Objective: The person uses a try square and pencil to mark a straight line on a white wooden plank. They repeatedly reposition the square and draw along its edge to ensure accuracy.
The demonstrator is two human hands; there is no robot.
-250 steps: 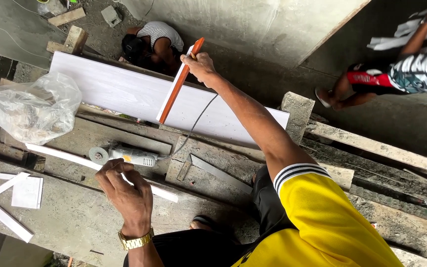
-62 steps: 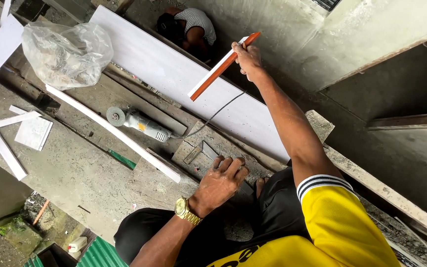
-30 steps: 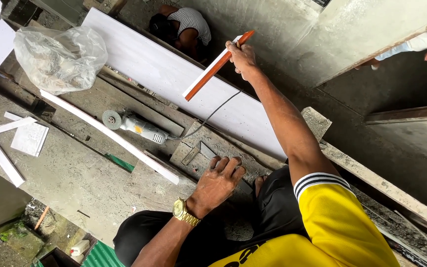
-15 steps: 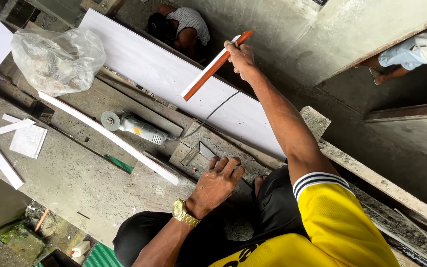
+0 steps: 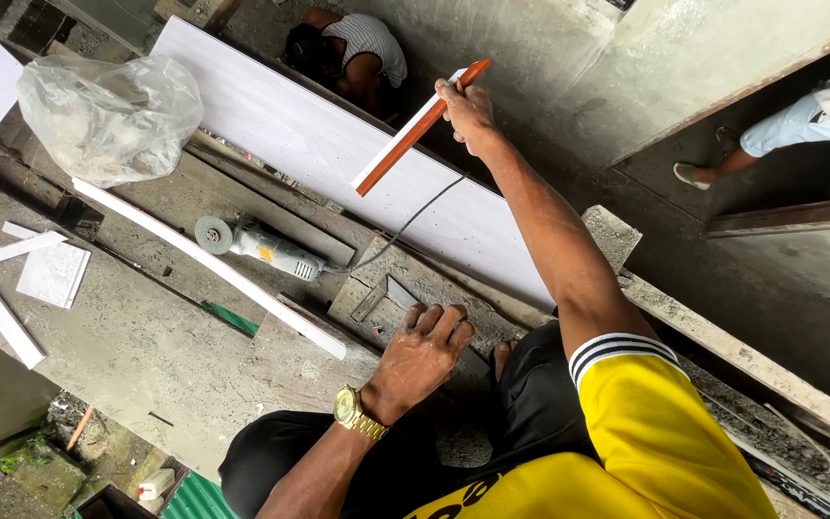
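Concrete floor [image 5: 127,356]; right hand [image 5: 466,108] grips strip [image 5: 420,128].

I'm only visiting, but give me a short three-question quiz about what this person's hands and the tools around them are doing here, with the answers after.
1. True or false: the right hand holds up an orange and white strip.
2. What does the left hand rest on? A) the plastic bag B) the concrete surface beside the person's knee C) the angle grinder
3. Fill in: the long white panel lies between the grinder and a crouching ____.

Key
1. True; the hand grips the strip's upper end.
2. B; the hand lies flat there, holding nothing.
3. Person, in a striped shirt at the panel's far edge.
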